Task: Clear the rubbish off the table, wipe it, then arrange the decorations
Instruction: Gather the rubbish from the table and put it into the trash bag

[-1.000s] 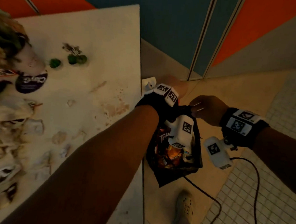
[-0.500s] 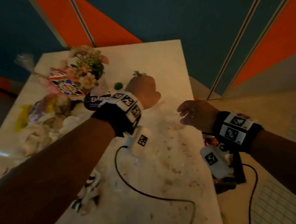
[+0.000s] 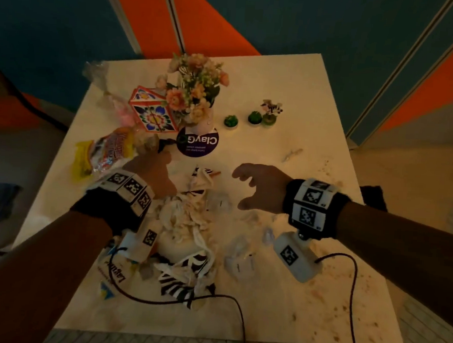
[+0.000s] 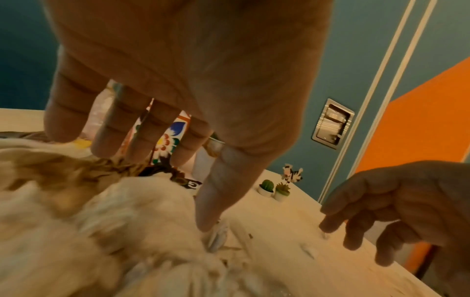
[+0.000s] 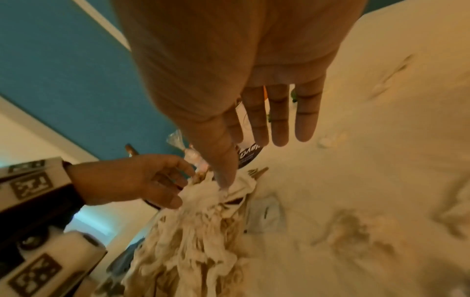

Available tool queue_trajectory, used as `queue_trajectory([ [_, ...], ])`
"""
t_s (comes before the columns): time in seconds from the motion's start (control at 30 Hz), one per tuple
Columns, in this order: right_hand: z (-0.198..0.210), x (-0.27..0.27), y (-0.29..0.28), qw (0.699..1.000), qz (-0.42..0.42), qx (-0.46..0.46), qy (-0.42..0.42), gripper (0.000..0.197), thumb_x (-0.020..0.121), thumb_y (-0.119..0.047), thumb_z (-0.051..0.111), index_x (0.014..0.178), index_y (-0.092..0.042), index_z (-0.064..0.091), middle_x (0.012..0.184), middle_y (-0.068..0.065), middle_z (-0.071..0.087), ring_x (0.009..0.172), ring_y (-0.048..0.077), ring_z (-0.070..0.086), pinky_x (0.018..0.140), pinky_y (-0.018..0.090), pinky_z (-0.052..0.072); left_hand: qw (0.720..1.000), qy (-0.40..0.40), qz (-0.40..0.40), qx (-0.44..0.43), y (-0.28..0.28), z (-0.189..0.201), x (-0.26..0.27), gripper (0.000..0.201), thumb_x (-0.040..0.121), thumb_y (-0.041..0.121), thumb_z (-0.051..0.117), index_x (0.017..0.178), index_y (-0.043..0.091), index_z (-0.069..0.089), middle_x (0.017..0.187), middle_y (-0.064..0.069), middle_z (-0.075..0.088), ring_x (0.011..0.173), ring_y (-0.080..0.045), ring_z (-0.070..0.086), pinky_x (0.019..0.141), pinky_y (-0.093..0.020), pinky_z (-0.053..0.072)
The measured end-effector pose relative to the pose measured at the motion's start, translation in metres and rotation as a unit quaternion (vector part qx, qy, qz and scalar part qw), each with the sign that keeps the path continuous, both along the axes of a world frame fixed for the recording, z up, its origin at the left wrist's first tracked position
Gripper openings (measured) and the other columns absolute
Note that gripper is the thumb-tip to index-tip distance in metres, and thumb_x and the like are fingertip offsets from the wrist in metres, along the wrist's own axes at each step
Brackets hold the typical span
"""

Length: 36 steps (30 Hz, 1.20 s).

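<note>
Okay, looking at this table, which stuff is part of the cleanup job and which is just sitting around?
Part of the job:
crumpled paper pile
snack wrapper
flower vase
small cactus pots
stained table

Just around:
wrist camera cables
sliding door

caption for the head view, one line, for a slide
Both open hands, left hand and right hand, reach over crumpled tissues on the stained table, beside a flower vase.

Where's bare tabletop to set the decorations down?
Far right corner of the table, behind the small cactus pots, is bare. The right edge is open but stained. Crowded: crumpled paper pile at centre, wrappers on the left.
</note>
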State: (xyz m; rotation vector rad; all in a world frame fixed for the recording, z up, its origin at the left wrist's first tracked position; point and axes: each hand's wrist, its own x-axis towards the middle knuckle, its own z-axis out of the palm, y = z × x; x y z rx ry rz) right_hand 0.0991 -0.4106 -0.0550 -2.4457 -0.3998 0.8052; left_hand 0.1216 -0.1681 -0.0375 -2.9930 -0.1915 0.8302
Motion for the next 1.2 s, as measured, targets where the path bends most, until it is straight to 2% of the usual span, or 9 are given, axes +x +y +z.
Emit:
queue_trajectory([
  [0.17, -0.019, 0.001, 0.05, 0.996, 0.078, -0.024, -0.033, 0.094, 0.072, -0.042, 0.078, 0.148, -0.03, 0.024, 0.154, 0.004, 0.023, 0.138, 0.029, 0.028, 0.112, 0.043, 0.031, 0.994, -0.078, 0.066, -0.047, 0.03, -0.002, -0.034, 0.082, 0.067, 0.054, 0.076, 0.134, 0.023, 0.039, 0.134, -0.011, 0.043, 0.118, -0.035, 0.05, 0.092, -0.045, 0.047],
  [0.3, -0.03, 0.015, 0.091, 0.993, 0.099, -0.036, -0.047, 0.079, 0.085, -0.025, 0.064, 0.147, -0.039, 0.019, 0.159, 0.002, 0.006, 0.143, 0.034, 0.014, 0.112, 0.052, 0.029, 0.986, -0.122, 0.033, -0.105, 0.022, -0.009, -0.074, 0.057, 0.07, 0.052, 0.072, 0.112, 0.024, 0.044, 0.114, -0.004, 0.048, 0.099, -0.03, 0.058, 0.077, -0.039, 0.05],
  [0.43, -0.038, 0.026, 0.112, 0.984, 0.159, -0.05, -0.065, 0.077, 0.087, -0.006, 0.053, 0.146, -0.045, 0.022, 0.161, -0.001, -0.001, 0.146, 0.033, 0.004, 0.114, 0.055, 0.023, 0.995, -0.062, -0.057, -0.054, 0.001, -0.035, -0.094, 0.074, 0.074, 0.06, 0.062, 0.136, 0.04, 0.027, 0.134, 0.0, 0.03, 0.106, -0.03, 0.057, 0.079, -0.038, 0.051],
  [0.5, -0.043, 0.027, 0.116, 0.973, 0.205, -0.071, -0.075, 0.063, 0.091, -0.02, 0.054, 0.145, -0.042, 0.029, 0.16, 0.002, 0.003, 0.146, 0.035, 0.007, 0.114, 0.054, 0.019, 0.996, -0.042, -0.041, -0.065, -0.005, -0.048, -0.095, 0.073, 0.075, 0.059, 0.06, 0.136, 0.046, 0.022, 0.139, 0.0, 0.022, 0.111, -0.031, 0.053, 0.084, -0.039, 0.049],
  [0.6, -0.047, 0.029, 0.117, 0.968, 0.213, -0.104, -0.08, 0.049, 0.097, -0.036, 0.046, 0.143, -0.035, 0.033, 0.156, 0.006, 0.016, 0.14, 0.036, 0.016, 0.11, 0.051, 0.023, 0.994, -0.069, -0.022, -0.085, -0.012, -0.061, -0.097, 0.057, 0.08, 0.045, 0.061, 0.131, 0.039, 0.037, 0.14, -0.003, 0.022, 0.112, -0.032, 0.05, 0.086, -0.038, 0.046],
  [0.77, -0.05, 0.033, 0.115, 0.951, 0.224, -0.156, -0.143, 0.043, 0.096, -0.024, 0.05, 0.137, -0.032, 0.04, 0.146, 0.005, 0.029, 0.124, 0.033, 0.031, 0.092, 0.048, 0.042, 0.99, -0.075, -0.022, -0.118, -0.006, -0.063, -0.094, 0.038, 0.085, 0.012, 0.057, 0.121, 0.019, 0.047, 0.135, -0.003, 0.023, 0.097, -0.028, 0.056, 0.082, -0.035, 0.051],
  [0.87, -0.054, 0.034, 0.107, 0.952, 0.214, -0.163, -0.144, 0.041, 0.095, -0.022, 0.051, 0.135, -0.029, 0.044, 0.145, 0.004, 0.032, 0.122, 0.032, 0.034, 0.085, 0.042, 0.044, 0.977, -0.126, -0.018, -0.171, 0.007, -0.055, -0.088, 0.025, 0.072, 0.001, 0.064, 0.09, 0.012, 0.052, 0.107, -0.001, 0.041, 0.081, -0.028, 0.053, 0.065, -0.034, 0.047],
  [1.03, -0.059, 0.028, 0.108, 0.954, 0.197, -0.147, -0.169, 0.056, 0.091, -0.056, 0.045, 0.14, -0.031, 0.034, 0.14, 0.005, 0.037, 0.125, 0.031, 0.034, 0.094, 0.046, 0.035, 0.932, -0.235, 0.028, -0.274, 0.024, -0.035, -0.091, 0.021, 0.067, 0.002, 0.072, 0.082, 0.005, 0.057, 0.081, -0.011, 0.06, 0.073, -0.028, 0.056, 0.063, -0.044, 0.051],
  [1.2, -0.056, 0.028, 0.122, 0.938, 0.227, -0.203, -0.168, 0.062, 0.088, -0.045, 0.056, 0.141, -0.023, 0.035, 0.139, 0.012, 0.036, 0.122, 0.035, 0.038, 0.095, 0.045, 0.037, 0.916, -0.289, 0.091, -0.265, 0.041, -0.016, -0.087, 0.014, 0.076, 0.005, 0.067, 0.082, 0.013, 0.057, 0.088, -0.009, 0.069, 0.077, -0.029, 0.063, 0.065, -0.044, 0.056],
])
